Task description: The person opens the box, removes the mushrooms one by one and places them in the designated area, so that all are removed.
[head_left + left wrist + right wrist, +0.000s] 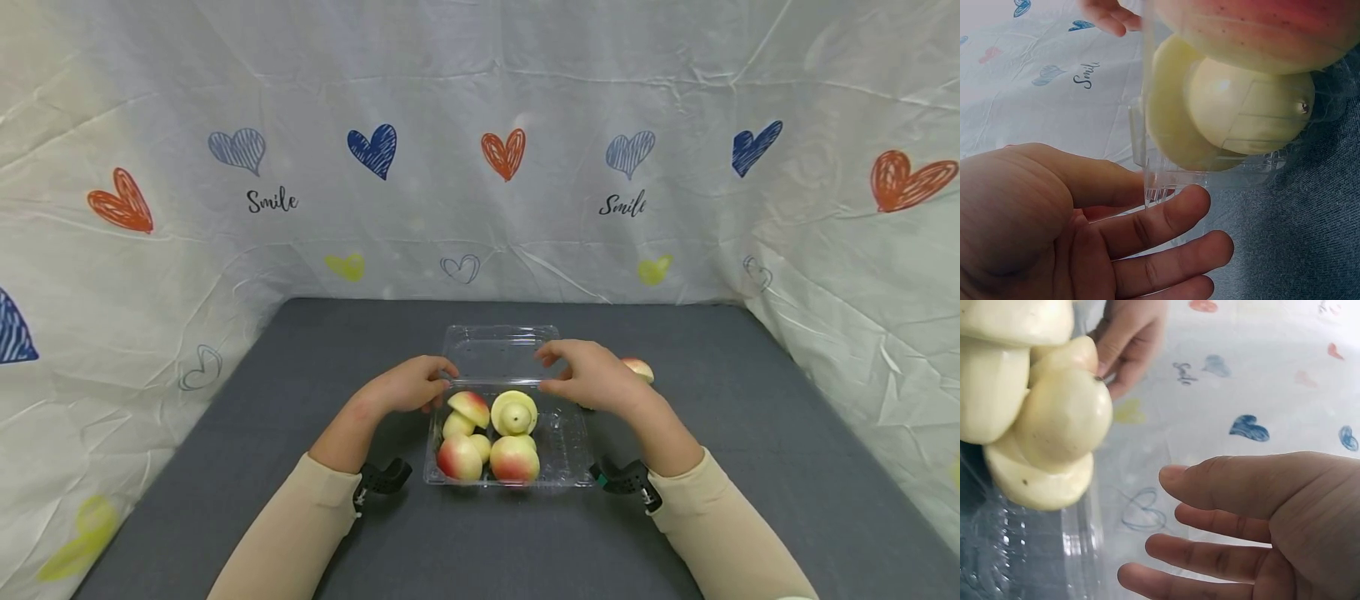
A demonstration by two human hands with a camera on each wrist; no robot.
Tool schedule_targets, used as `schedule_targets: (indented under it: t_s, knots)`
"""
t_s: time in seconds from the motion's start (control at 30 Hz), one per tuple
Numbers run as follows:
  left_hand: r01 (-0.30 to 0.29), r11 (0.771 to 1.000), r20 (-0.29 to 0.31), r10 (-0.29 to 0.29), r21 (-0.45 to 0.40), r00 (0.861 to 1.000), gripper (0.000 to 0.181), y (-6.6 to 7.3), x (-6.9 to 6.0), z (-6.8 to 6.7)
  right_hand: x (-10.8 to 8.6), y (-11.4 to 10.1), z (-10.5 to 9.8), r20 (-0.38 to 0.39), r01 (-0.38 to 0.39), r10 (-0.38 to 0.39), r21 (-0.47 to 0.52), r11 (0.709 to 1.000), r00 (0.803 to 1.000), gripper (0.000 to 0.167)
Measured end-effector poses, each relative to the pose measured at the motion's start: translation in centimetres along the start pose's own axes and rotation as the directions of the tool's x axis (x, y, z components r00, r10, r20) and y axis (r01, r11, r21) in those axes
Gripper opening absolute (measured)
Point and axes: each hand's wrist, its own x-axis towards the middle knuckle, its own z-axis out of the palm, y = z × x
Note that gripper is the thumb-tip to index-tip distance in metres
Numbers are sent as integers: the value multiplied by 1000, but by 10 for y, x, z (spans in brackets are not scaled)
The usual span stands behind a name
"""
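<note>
Mushrooms (514,460), four in number, occupy the clear box (558,437) between my left grip (411,384) and right grip (590,372), both spread; I judge that loading the outside mushroom (640,368) beyond the right grip and closing the lid (495,357) remain.

Booth-like workspace, white heart-printed sheeting (427,208) on three sides of a grey table (480,546)

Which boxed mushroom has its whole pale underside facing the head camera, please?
The back right mushroom among these four; the other three show red-blushed caps.
</note>
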Motion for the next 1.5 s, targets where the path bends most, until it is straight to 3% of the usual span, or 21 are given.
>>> schedule_targets:
  t_s: [0.43, 0.93, 1.07, 1.5]
  knots:
    - [2, 1000, 1, -2, 2, 1000, 33, 1, 0, 1, 6, -6, 19, 69, 31, -25, -91, 995, 997, 48]
    - [2, 1000, -2, -2, 10, 1000, 32, -1, 2, 0, 7, -11, 29, 153, 62, -44, -114, 992, 987, 45]
    - [-2, 1000, -3, 2, 6, 1000, 32, -2, 2, 1, 8, -13, 35, 144, 97, -78, -128, 987, 986, 44]
    - [16, 1000, -7, -16, 2, 1000, 32, -1, 2, 1, 10, -14, 45, 70, 109, -98, -169, 980, 993, 41]
